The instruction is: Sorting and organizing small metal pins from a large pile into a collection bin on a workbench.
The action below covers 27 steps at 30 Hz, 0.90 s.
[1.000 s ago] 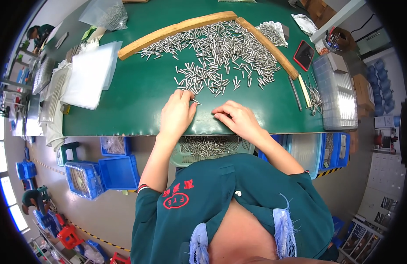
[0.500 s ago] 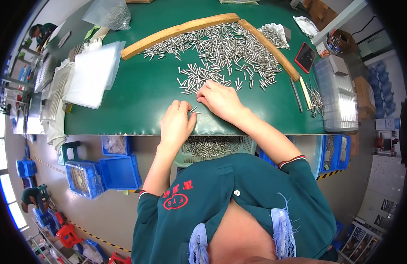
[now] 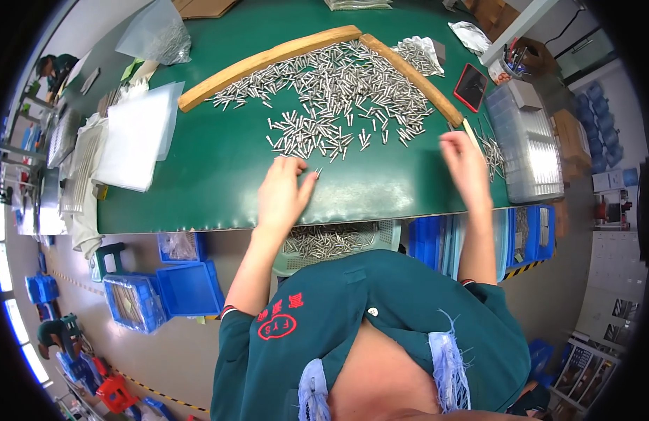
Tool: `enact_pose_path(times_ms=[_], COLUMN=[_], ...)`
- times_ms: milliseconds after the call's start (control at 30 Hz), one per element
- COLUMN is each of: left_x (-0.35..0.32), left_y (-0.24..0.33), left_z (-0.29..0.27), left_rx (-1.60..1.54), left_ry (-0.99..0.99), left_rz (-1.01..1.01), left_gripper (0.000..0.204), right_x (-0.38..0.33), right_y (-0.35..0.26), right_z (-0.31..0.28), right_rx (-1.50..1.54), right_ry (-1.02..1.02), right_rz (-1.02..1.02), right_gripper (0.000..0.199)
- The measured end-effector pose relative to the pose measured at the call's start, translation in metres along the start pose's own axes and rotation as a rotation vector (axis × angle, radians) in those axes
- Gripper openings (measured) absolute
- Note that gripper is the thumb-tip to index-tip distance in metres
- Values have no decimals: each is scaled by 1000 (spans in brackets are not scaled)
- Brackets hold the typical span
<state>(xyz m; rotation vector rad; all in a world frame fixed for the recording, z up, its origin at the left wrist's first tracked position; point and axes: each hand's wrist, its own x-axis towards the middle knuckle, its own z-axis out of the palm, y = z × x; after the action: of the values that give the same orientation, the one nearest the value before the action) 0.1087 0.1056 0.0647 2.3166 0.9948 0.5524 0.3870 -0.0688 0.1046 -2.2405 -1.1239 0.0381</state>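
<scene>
A large heap of small silvery metal pins [image 3: 352,84] spreads over the green table, and a looser cluster of pins [image 3: 300,133] lies nearer me. My left hand [image 3: 282,193] rests on the table just below that cluster, fingers bent and thumb apart. A lone pin [image 3: 318,172] lies by the thumb tip; the left hand seems to hold nothing. My right hand [image 3: 467,168] is out to the right, beside a small separate pile of pins [image 3: 491,158] and the near end of a wooden bar. Motion blurs its fingers, so any small thing in them cannot be made out.
Two wooden bars [image 3: 268,63] [image 3: 412,78] border the heap. At right are a red-edged phone [image 3: 471,88] and clear plastic boxes [image 3: 531,151]. Plastic sheets [image 3: 135,140] lie at left. Below the table edge is a green basket of pins [image 3: 387,238]; blue crates [image 3: 191,281] stand on the floor.
My right hand has moved from beside the left hand and the pin cluster to the far right. The left hand stays near the cluster. The whole view has shifted slightly.
</scene>
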Motion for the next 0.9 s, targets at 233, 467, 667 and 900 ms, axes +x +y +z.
enact_pose_path(times_ms=[233,467,667,900], left_x=[15,19,21,12], left_y=[-26,-28,-12,14], left_z=[-26,-27,-16,-4], left_rx=[57,138,113,93], left_ry=[128,13,-48,-137], left_rz=[-79,-98,-79,135], left_gripper=[23,23,24,37], right_x=[-2,10,6,-24], right_y=[78,91,21,-53], right_z=[-63,-72,-52,34], right_rx=[-425,-469,-89,247], right_ry=[185,118,-40,-524], right_rz=[195,227,170,-176], right_gripper=[13,19,27,29])
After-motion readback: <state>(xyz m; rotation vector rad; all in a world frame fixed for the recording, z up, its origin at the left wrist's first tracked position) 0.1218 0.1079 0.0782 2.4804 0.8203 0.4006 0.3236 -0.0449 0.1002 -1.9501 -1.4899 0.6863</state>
